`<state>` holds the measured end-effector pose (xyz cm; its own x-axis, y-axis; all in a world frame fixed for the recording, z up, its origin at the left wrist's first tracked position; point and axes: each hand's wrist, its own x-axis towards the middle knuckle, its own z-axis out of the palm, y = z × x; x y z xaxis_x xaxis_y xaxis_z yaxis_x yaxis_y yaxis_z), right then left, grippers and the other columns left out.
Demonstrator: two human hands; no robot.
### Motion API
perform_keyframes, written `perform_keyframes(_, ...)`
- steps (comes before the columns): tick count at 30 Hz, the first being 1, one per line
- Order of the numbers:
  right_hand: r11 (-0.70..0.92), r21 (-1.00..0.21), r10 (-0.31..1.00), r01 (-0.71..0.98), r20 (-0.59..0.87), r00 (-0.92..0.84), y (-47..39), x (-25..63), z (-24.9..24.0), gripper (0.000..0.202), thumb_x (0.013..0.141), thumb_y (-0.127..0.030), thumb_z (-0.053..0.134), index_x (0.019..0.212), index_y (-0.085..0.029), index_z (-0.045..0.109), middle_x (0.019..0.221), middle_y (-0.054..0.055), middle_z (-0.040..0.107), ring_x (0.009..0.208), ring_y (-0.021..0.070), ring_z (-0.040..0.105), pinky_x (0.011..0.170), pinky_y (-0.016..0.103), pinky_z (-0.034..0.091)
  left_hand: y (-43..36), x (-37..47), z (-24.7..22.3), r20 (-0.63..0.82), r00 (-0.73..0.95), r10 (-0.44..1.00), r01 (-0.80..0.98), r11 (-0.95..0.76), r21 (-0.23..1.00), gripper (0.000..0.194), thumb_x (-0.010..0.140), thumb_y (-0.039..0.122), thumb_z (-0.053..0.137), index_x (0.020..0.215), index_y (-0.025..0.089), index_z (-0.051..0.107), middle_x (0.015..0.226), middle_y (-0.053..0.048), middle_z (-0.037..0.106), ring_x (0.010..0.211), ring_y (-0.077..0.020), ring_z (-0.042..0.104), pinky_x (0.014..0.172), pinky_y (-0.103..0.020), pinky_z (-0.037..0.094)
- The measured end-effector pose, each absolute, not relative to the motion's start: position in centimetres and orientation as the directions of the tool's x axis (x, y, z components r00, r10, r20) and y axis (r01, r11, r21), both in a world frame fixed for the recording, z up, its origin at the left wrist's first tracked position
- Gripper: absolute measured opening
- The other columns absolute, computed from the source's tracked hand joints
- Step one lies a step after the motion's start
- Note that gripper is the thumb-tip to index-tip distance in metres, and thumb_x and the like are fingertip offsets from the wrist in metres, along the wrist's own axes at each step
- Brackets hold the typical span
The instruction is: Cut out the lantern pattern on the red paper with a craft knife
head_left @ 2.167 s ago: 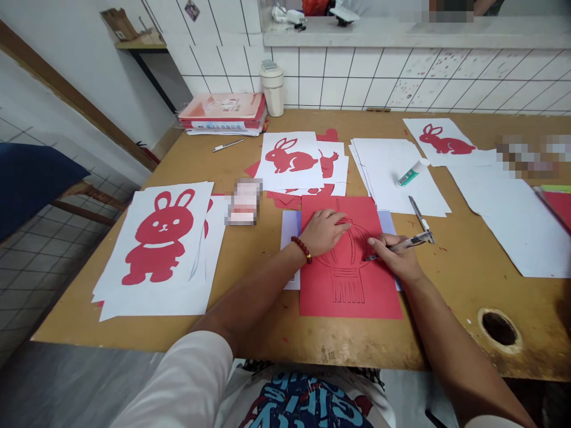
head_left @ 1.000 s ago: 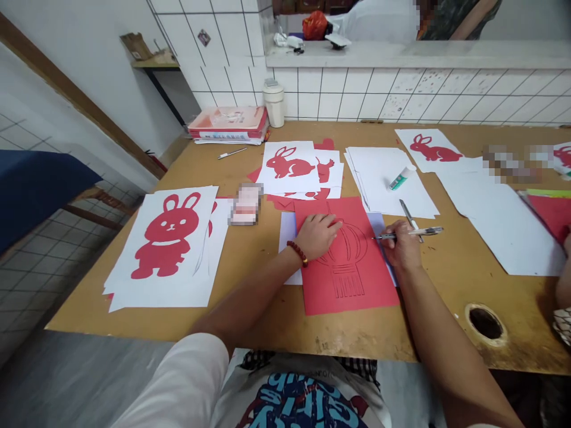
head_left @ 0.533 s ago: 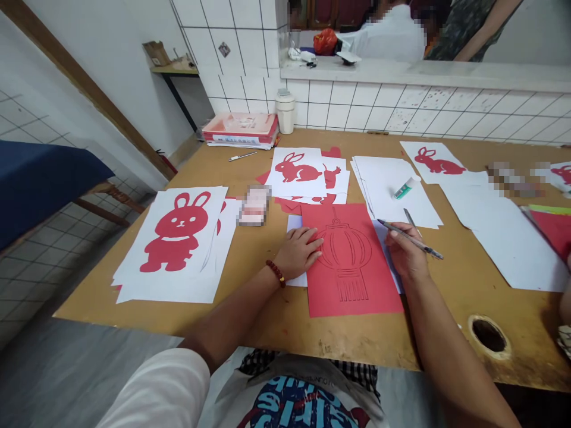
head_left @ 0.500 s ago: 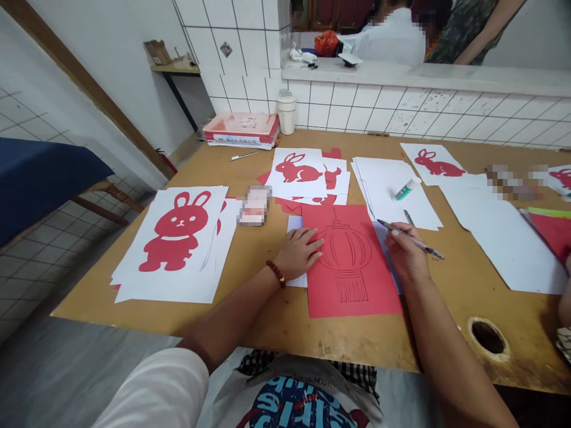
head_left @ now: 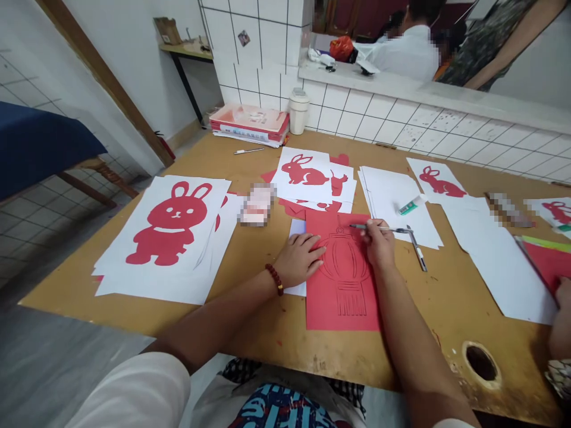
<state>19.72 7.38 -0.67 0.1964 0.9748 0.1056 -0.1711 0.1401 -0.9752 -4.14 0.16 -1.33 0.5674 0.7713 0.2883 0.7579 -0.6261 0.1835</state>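
A red sheet (head_left: 321, 312) with a lantern outline lies on the brown table (head_left: 254, 321) in front of me. My left hand (head_left: 300, 259) rests flat with fingers spread on the sheet's left edge, holding nothing. My right hand (head_left: 379, 241) grips a grey pen (head_left: 395, 229); the pen's tip is over the sheet, near the top of the lantern. Whether the tip touches the paper is unclear. Beside that hand, a second pen (head_left: 418, 252) lies on the table. Part of a white sheet (head_left: 297, 288) shows under the red one.
Rabbit pictures (head_left: 214, 238) lie at the left, and another rabbit sheet (head_left: 285, 178) behind the lantern. White sheets (head_left: 388, 190) carry a glue stick (head_left: 413, 205). A cup (head_left: 298, 112) and books (head_left: 250, 122) stand at the back. Another person's hand (head_left: 562, 297) is at the right edge.
My right hand has moved left with its pen, from beside the red sheet to over its upper part. My left hand stays on the sheet. The view has shifted and tilted slightly.
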Motion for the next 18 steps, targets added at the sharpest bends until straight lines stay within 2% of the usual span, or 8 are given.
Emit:
perform_keyframes(4,0.163,-0.972,0.96,-0.167,0.118,0.253,7.2,21.1,-1.0,0.034,0.064,-0.041,0.084,0.074,-0.022,0.057,0.056,-0.005,0.057,0.048,0.009,0.043,0.047,0.022,0.028,0.1,-4.3,-1.3,0.287,0.577,0.765,0.749,-0.636,0.188,0.035,0.102,0.036,0.049,0.128,0.021,0.066,0.145,-0.01,0.055,0.13,-0.0297,0.048,0.108,-0.049,0.039)
perform_keyframes(7,0.147,-0.989,0.939,-0.024,0.132,0.318,6.9,21.3,-1.3,0.035,0.072,-0.045,0.079,0.067,-0.021,0.053,0.051,-0.005,0.054,0.045,0.0094,0.041,0.045,0.024,0.027,0.1,-4.3,-1.3,0.281,0.578,0.766,0.744,-0.636,0.203,0.036,0.102,0.035,0.048,0.129,0.021,0.066,0.146,-0.011,0.054,0.131,-0.0301,0.047,0.109,-0.049,0.038)
perform_keyframes(10,0.132,-0.984,0.938,0.122,0.164,0.306,6.9,21.3,-1.8,0.036,0.079,-0.047,0.074,0.065,-0.022,0.051,0.05,-0.006,0.049,0.045,0.0101,0.04,0.047,0.025,0.03,0.1,-4.3,-1.2,0.277,0.576,0.769,0.739,-0.635,0.225,0.037,0.102,0.035,0.047,0.13,0.02,0.066,0.147,-0.012,0.054,0.132,-0.0307,0.046,0.11,-0.05,0.037)
perform_keyframes(15,0.167,-0.91,0.931,0.38,0.273,0.244,7.1,21.4,-1.9,0.031,0.082,-0.039,0.07,0.062,-0.021,0.055,0.06,-0.004,0.051,0.055,0.0119,0.046,0.056,0.028,0.037,0.1,-4.3,-1.2,0.276,0.572,0.772,0.732,-0.633,0.251,0.037,0.102,0.034,0.047,0.129,0.019,0.066,0.147,-0.013,0.054,0.132,-0.0314,0.046,0.111,-0.051,0.037)
perform_keyframes(18,0.164,-0.879,0.926,0.447,0.294,0.237,7.1,21.4,-1.7,0.03,0.083,-0.036,0.068,0.06,-0.02,0.055,0.062,-0.002,0.053,0.057,0.0129,0.049,0.058,0.029,0.038,0.1,-4.3,-1.3,0.284,0.571,0.77,0.725,-0.636,0.265,0.037,0.102,0.034,0.046,0.13,0.019,0.066,0.147,-0.013,0.054,0.133,-0.0315,0.045,0.112,-0.052,0.036)
